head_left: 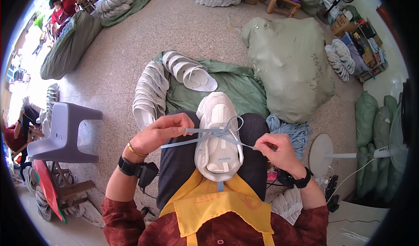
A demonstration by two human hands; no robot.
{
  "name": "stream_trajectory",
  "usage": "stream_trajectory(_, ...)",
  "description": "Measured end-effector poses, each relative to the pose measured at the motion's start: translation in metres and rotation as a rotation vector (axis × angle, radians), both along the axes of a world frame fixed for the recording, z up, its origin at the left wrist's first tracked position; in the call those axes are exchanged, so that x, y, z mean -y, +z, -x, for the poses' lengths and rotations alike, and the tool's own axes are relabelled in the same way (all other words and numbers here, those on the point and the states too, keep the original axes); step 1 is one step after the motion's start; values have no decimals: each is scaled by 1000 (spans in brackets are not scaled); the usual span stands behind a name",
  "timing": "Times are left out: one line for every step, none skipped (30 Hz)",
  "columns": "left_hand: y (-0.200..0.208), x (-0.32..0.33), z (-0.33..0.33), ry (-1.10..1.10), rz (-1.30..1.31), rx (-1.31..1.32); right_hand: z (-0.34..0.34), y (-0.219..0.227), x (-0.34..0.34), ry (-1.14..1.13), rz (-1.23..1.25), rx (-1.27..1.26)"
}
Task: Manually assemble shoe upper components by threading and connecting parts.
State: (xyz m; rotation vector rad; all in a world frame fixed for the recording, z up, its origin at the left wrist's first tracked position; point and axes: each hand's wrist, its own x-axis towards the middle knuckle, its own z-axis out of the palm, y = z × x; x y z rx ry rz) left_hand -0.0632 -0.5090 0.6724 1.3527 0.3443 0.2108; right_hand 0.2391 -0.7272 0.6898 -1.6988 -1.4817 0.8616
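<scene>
On my lap lies a white sneaker upper (pixel 219 115), its toe pointing away from me. A light blue shoelace (pixel 214 137) crosses over its front part, with a loop standing up on the right. To the left of the shoe, my left hand (pixel 161 132) pinches a doubled stretch of the lace, and another strand runs below that hand. My right hand (pixel 277 150) is closed on a lace end at the right, its thumb and finger pressed together. Between both hands the lace is drawn sideways. Part of the threading is hidden under the crossing strands.
Stacked white shoe uppers (pixel 150 93) rest on a green cloth (pixel 196 99) ahead. A big stuffed green sack (pixel 290 69) stands right, beside a pile of blue laces (pixel 292 134). A grey plastic chair (pixel 65 132) is at left, a fan (pixel 399 134) at right. Other people sit far left.
</scene>
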Motion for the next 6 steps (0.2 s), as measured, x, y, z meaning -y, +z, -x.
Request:
stream_trajectory(0, 1, -2, 19, 46, 1, -4, 0, 5, -21, -16, 29)
stream_trajectory(1, 3, -5, 38, 92, 2, -9, -1, 10, -41, -32, 58)
stream_trajectory(3, 4, -9, 32, 91, 3, -17, -11, 20, -103, -44, 40)
stream_trajectory(4, 6, -13, -1, 45, 21, -24, -15, 28, -104, -43, 41)
stream_trajectory(6, 9, -17, -34, 0, 38, -31, -18, 35, -144, 36, 3)
stream_trajectory(7, 9, -16, -33, 0, 37, -37, -19, 41, -182, 115, -37)
